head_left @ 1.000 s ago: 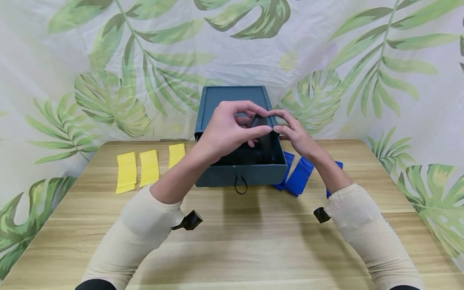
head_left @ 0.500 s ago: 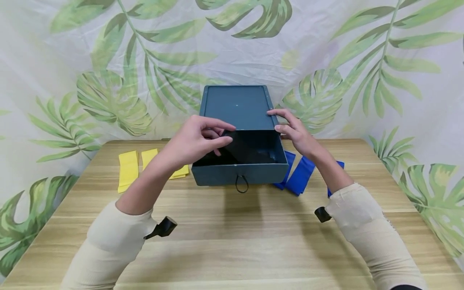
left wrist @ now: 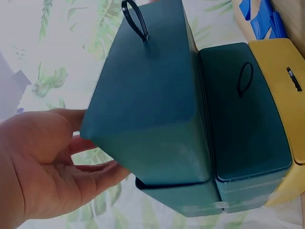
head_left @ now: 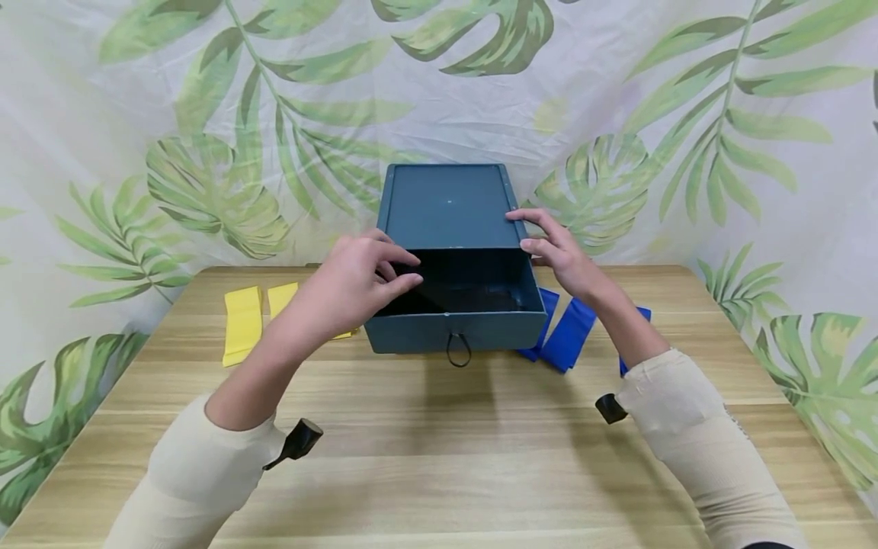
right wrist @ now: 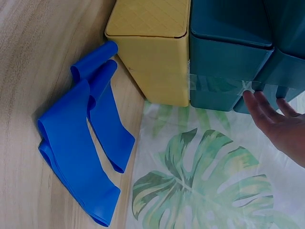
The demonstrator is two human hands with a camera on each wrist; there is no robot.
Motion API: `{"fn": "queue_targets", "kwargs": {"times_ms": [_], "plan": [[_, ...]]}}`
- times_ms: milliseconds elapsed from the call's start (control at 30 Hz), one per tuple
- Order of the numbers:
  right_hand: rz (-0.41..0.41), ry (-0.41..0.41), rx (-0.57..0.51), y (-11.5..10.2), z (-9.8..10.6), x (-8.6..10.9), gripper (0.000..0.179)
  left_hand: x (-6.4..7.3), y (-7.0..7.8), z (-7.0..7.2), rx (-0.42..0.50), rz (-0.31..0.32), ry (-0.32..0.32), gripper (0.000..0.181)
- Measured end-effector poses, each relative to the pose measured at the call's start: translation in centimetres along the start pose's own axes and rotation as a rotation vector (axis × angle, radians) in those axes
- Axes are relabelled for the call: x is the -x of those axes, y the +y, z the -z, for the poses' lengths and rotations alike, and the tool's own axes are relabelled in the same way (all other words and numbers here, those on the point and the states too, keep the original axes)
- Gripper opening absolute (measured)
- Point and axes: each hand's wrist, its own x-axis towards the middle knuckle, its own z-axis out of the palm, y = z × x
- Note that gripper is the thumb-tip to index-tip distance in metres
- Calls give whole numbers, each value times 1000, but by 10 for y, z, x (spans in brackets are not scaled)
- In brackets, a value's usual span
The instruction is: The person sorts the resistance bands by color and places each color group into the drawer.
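A dark teal drawer cabinet [head_left: 449, 206] stands at the back of the table, its top drawer [head_left: 418, 333] pulled out toward me. A black loop pull [head_left: 458, 351] hangs from the drawer's front. My left hand [head_left: 343, 293] is at the drawer's left side, thumb and forefinger apart over the opening. Whether those fingertips touch the drawer wall, I cannot tell. My right hand [head_left: 565, 255] rests on the cabinet's upper right edge, fingers lightly bent. The drawer's inside is dark; nothing distinct shows in it.
Below lie another teal drawer [left wrist: 248, 119] and a yellow drawer [left wrist: 281, 95], both closed. Folded yellow strips [head_left: 243, 326] lie left of the cabinet, partly behind my left arm. Folded blue strips [head_left: 568, 335] lie to its right. A leaf-patterned cloth [head_left: 329, 152] hangs behind the table.
My left hand has drawn back from the cabinet's right edge, leftward across the drawer to its left side, uncovering the top and the opening. The right hand has stayed in place.
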Motion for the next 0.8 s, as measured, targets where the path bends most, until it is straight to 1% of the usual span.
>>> {"fn": "queue_targets", "kwargs": {"times_ms": [67,133,200,233,267,300,333,400,433,467,533,600,667,800], "plan": [[-1,0,0,1,0,0,52,5,3,-3,-12,-57,68,23],[0,-1,1,1,0,0,52,11,6,-7,-3,-146,146,21],[1,-2,0,1,0,0,52,16,8,-11,50,-241,191,18],[3,-3,0,1,-1,0,52,19,9,-14,87,-276,187,17],[6,-4,-3,1,-1,0,52,23,10,-16,136,-294,154,16],[7,-4,-6,1,-1,0,52,26,11,-19,185,-302,105,15],[9,-3,-9,1,-1,0,52,29,12,-22,233,-293,42,14],[11,-3,-13,1,-1,0,52,34,12,-30,292,-234,-84,16],[12,-1,-15,1,0,0,52,36,12,-34,291,-197,-129,18],[12,1,-16,1,0,0,51,37,12,-38,285,-170,-161,20],[10,1,-10,1,0,0,52,38,12,-47,248,-143,-172,24],[8,0,-5,1,0,0,52,39,11,-53,222,-132,-149,26],[6,-1,-3,1,0,0,52,39,10,-56,221,-135,-124,26],[9,2,-5,1,0,0,52,36,10,-59,235,-135,-89,27]]}}
